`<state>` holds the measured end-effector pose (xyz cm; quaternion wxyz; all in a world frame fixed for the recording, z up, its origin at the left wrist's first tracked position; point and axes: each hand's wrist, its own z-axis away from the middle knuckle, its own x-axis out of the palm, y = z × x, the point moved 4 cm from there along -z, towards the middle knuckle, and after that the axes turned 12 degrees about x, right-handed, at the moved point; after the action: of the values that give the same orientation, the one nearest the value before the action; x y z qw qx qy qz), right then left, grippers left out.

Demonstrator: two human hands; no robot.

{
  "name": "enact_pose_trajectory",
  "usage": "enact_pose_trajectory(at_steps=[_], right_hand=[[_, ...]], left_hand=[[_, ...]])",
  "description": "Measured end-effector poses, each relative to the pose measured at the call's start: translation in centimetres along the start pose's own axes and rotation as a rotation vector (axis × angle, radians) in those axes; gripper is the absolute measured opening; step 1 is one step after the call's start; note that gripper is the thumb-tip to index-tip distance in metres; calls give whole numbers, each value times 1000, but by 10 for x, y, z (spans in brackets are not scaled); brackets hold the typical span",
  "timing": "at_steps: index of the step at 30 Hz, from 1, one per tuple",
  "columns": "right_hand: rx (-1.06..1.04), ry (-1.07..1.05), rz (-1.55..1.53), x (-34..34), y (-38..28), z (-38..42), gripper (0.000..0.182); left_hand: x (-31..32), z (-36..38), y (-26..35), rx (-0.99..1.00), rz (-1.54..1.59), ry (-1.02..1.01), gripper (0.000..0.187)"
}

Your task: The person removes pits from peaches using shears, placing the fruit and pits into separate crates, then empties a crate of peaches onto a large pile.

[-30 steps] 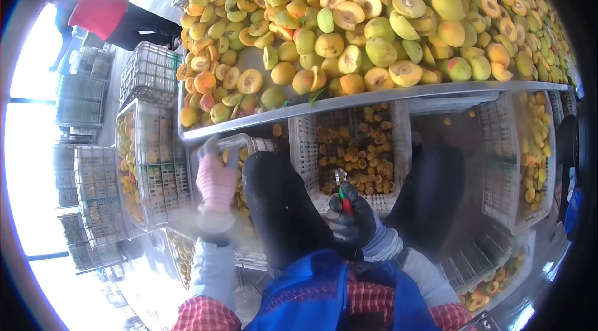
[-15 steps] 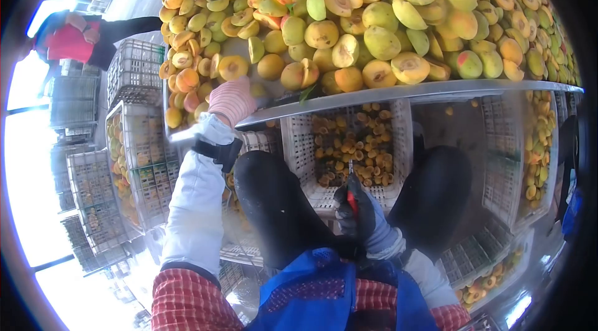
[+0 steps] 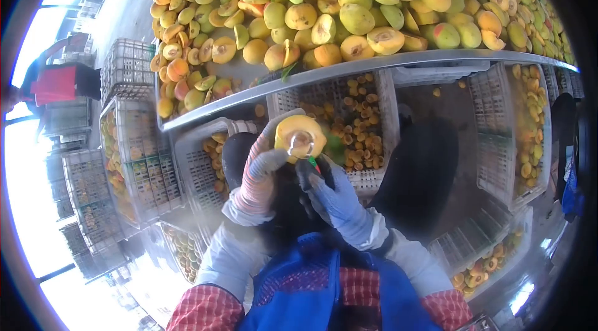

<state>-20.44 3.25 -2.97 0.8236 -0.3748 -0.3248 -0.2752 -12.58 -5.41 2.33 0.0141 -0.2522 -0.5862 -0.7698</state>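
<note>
My left hand [image 3: 256, 175], in a striped glove, holds up a yellow peach half [image 3: 305, 129] with its cut face toward me. My right hand [image 3: 337, 192], in a grey-blue glove, grips a pitting tool [image 3: 314, 163] with a red and green handle. The tool's looped metal end lies against the pit hollow in the middle of the cut face. Just right of the peach half is a blurred green shape [image 3: 336, 149]. Below both stands a white crate [image 3: 387, 119] with many small brown-yellow pieces in it.
A metal-edged table [image 3: 374, 64] heaped with peach halves [image 3: 355, 19] runs across the front. Crates of fruit stand at the left [image 3: 146, 150] and right [image 3: 498, 125], with another crate [image 3: 205, 156] by my left knee. A person in red [image 3: 57, 83] is at the far left.
My left hand has come back from the table edge with a peach half. My right hand has raised the pitting tool to it. The person at the left has shifted.
</note>
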Motion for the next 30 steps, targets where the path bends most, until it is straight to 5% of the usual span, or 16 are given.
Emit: enact_pose_trajectory(at_steps=[2,3,8,10,18,21,25,30], right_hand=[[69,23,180,5,-2,5,38],[-157,130,403,4,-1,1,24],[-653,327,771,3,14,11,32],[-647,335,807,-1,19,9,33],[-72,83,137,-11,27,13,29],[-4,52,30,-22,35,9,30],[52,58,41,-25,33,15,35],[75,-122,-143,-18,44,15,33]], left_hand=[[-8,9,-13,4,-27,150,47],[-13,13,-18,8,-44,226,44],[-9,23,-17,260,-365,249,37],[-12,23,-20,317,-426,211,35],[-7,26,-26,291,-456,119,33],[-12,26,-31,248,-445,72,32],[-15,19,-18,-172,-226,-104,33],[-20,14,-20,-34,-414,-185,37]])
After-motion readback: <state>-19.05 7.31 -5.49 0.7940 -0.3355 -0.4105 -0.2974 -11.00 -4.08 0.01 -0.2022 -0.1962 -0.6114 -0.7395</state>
